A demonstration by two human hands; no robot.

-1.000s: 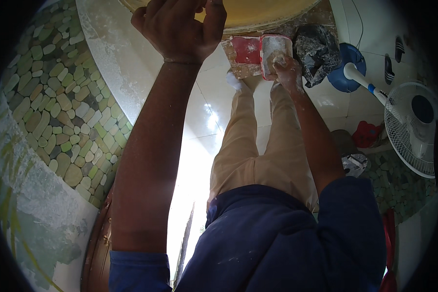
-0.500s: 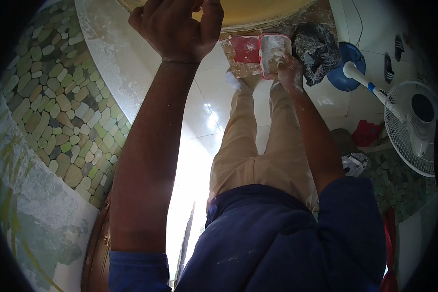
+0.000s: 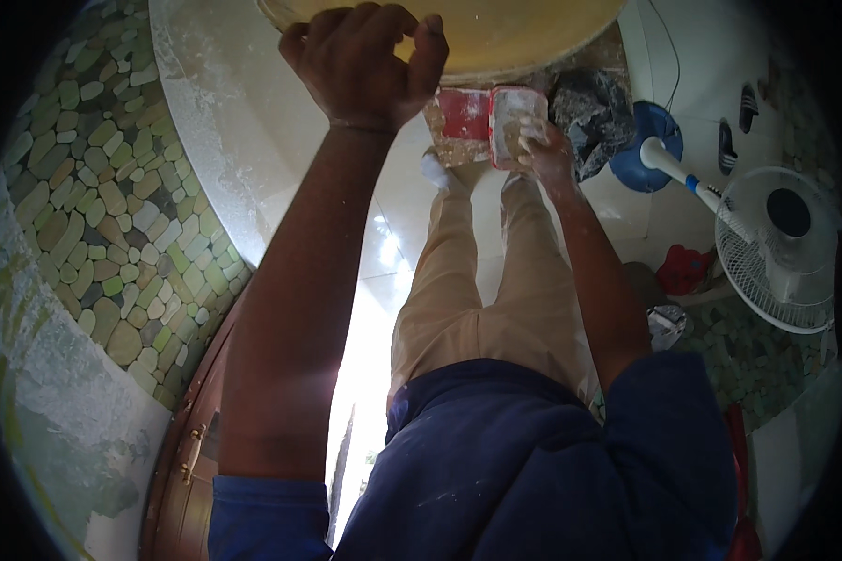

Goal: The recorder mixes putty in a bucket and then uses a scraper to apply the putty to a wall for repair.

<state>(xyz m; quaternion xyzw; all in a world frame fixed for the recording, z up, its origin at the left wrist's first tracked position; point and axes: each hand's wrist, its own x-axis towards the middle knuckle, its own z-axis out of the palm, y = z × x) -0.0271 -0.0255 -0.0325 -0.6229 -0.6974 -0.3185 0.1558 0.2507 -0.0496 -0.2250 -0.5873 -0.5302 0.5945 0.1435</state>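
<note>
My left hand [image 3: 370, 65] is raised at the top, in front of a large round yellowish surface [image 3: 524, 33] with a pale, smeared rim. Its fingers curl over and the thumb is bent; what they hold, if anything, is hidden. Down by my feet, my right hand [image 3: 550, 154] reaches to a red-rimmed tray [image 3: 507, 117] coated inside with white powder or paste. Its whitened fingers are slightly apart over the tray's right side. A flat red panel [image 3: 463, 114] adjoins the tray on the left. A crumpled black plastic bag [image 3: 589, 122] lies just right of this hand.
Tray and bag rest on a stained brown board [image 3: 458, 151] on pale floor tiles. To the right stands a white fan [image 3: 781, 248] with a blue round base [image 3: 647, 145]. Dark slippers [image 3: 726, 148] and a red object [image 3: 685, 269] lie nearby. A brown door [image 3: 192, 486] is at lower left.
The view has shifted, so the round surface and my left hand show lower. My right hand's fingers have loosened and spread over the tray. The left hand keeps its curled shape.
</note>
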